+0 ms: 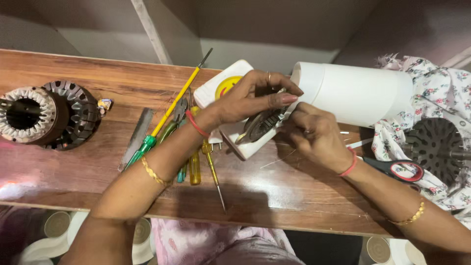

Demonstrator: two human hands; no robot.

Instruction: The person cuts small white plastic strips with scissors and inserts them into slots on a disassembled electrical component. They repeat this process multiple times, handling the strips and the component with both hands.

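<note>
My left hand grips a round metal motor core from above, holding it over a white box with a yellow round sticker. Just to the right, my right hand has its fingers pinched against the core's edge, on a thin strand I cannot make out clearly. Both hands hover over the middle of a wooden table.
Several screwdrivers and a flat metal file lie left of the hands. A wound motor stator sits far left. A big white roll, red-handled scissors, floral cloth and a dark slotted core are at right.
</note>
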